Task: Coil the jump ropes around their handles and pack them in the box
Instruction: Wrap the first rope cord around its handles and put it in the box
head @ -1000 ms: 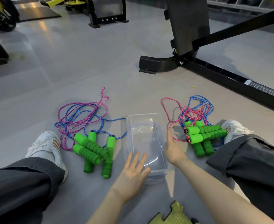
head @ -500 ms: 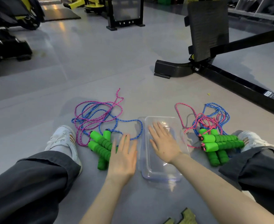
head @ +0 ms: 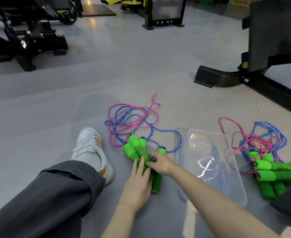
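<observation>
Left fingers (head: 142, 166) lie flat over the green handles (head: 137, 152); right hand (head: 160, 163) pinches one, both arms reaching left of the clear box (head: 227, 169) on the floor (head: 141, 66). Half a second ago the right palm covered the box

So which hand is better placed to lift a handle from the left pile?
Probably the right hand: its fingers are curled onto the green handles. The left hand lies flat on their near ends, better suited to steadying. The box is empty.
</observation>
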`<state>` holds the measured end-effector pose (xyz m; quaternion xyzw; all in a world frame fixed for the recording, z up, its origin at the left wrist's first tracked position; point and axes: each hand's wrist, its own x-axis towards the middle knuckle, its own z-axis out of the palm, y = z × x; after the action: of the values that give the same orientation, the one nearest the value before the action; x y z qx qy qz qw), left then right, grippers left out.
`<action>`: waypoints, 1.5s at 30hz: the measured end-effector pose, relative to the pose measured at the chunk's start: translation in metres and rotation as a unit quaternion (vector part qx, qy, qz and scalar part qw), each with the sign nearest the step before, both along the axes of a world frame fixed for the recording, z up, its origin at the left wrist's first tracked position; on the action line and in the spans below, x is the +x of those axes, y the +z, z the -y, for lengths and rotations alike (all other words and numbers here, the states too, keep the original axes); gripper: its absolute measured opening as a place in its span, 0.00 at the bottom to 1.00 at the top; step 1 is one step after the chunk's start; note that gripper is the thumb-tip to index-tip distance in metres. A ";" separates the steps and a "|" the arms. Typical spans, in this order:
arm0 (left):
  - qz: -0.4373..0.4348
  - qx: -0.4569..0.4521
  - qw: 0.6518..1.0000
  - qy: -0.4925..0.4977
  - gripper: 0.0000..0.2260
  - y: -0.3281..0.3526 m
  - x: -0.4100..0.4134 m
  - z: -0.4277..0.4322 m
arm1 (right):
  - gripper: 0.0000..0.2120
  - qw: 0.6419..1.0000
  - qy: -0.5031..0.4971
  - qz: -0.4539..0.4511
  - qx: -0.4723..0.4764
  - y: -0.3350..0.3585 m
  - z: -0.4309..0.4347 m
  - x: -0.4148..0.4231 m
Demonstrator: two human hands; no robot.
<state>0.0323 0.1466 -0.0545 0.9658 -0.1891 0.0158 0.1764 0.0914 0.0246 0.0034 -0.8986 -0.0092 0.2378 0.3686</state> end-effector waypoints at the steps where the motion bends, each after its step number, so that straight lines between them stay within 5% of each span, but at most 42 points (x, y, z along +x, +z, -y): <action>1: 0.017 -0.009 1.000 -0.007 0.16 0.001 0.000 -0.001 | 0.15 1.000 -0.008 -0.012 0.009 -0.004 -0.001 0.000; 7: 0.081 -0.086 0.991 -0.062 0.11 -0.003 -0.001 0.000 | 0.17 0.995 -0.085 -0.046 0.037 -0.003 0.015 0.004; 17: -0.047 -0.188 0.981 0.030 0.18 0.005 0.003 0.005 | 0.15 0.986 -0.111 -0.080 0.092 -0.011 0.023 -0.007; 20: -0.069 -0.190 0.977 0.071 0.20 0.002 0.004 0.006 | 0.04 0.994 -0.080 -0.052 0.051 -0.013 0.018 -0.005; 26: -0.043 -0.186 0.978 0.080 0.17 -0.003 0.007 0.013 | 0.13 0.996 0.087 0.017 -0.031 -0.003 0.034 0.001; 28: -0.025 -0.174 0.982 0.070 0.16 -0.004 0.007 0.015 | 0.16 0.953 0.205 0.132 -0.183 0.008 0.037 0.011; 30: -0.005 -0.163 0.984 0.070 0.15 -0.008 0.008 0.014 | 0.26 0.864 0.315 0.233 -0.316 0.016 0.035 0.024; 33: 0.026 -0.123 0.991 0.037 0.15 -0.013 0.010 0.005 | 0.34 0.718 0.476 0.291 -0.416 0.019 0.022 0.045; 35: 0.038 -0.087 0.996 0.000 0.16 -0.018 0.011 -0.003 | 0.34 0.658 0.519 0.291 -0.461 0.007 0.012 0.056; 37: 0.035 -0.077 0.996 -0.014 0.15 -0.019 0.010 -0.007 | 0.33 0.648 0.526 0.281 -0.473 -0.003 0.007 0.060; 40: 0.045 -0.061 0.997 -0.021 0.17 -0.020 0.012 -0.011 | 0.30 0.694 0.498 0.268 -0.445 -0.009 0.008 0.055; 45: 0.040 0.022 0.998 -0.032 0.21 -0.018 0.017 -0.010 | 0.35 0.717 0.415 0.422 -0.367 -0.033 0.016 0.050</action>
<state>0.0489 0.1567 -0.0727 0.9616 -0.2268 0.0449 0.1479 0.1411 0.0081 -0.0296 -0.8766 -0.4478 -0.0525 -0.1682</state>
